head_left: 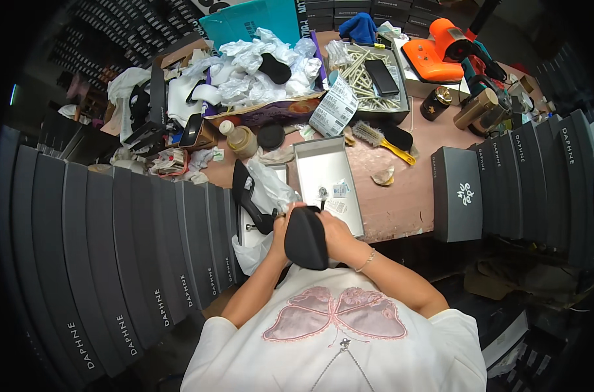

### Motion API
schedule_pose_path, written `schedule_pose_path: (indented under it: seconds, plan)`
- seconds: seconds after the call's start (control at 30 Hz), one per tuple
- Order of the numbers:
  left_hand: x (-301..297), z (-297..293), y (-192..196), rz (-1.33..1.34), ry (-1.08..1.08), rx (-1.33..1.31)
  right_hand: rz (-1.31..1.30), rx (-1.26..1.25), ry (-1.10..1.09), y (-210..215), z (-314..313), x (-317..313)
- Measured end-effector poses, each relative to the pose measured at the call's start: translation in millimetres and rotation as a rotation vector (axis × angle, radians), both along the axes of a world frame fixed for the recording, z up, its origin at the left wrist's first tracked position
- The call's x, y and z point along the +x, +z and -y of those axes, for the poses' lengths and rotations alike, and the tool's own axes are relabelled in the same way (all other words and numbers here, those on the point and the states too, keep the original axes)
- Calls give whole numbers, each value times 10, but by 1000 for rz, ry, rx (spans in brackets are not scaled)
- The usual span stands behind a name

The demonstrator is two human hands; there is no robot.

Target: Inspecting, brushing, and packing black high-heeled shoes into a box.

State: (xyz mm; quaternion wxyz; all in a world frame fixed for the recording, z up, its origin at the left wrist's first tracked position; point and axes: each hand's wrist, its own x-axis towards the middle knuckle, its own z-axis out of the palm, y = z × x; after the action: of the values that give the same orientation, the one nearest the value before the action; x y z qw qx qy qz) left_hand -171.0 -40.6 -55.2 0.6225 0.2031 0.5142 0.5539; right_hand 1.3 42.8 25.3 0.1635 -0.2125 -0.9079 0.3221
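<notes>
At the near edge of the surface [401, 209], head view:
Black pointed high-heeled shoe [306, 239]: held up between both hands, just above the surface's edge.
Left hand [280, 225]: grip clenched around the shoe's left side.
Right hand [336, 234]: grip clasping the shoe's right side.
Second black heeled shoe [248, 196]: lying on white tissue paper [271, 189], just left of the hands.
Open grey shoebox lid [326, 173]: just beyond the hands.
</notes>
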Motion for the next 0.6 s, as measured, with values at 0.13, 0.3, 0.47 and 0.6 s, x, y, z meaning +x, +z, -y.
schedule_pose_path:
  seconds: [0.13,0.3,0.47,0.6]
  plan:
    - [173,-129,291,184,409,-165,49,-405,128,367,-479,635]
    - [419,-347,496,693,222,-245,-25,-108,-117,416,-973,718]
    - [1052,-384,421,873,10,-367,20,-910,340,267,-904,707]
    - [1208,-216,622,954,268,-431,-92,-622,261,231,-624,847]
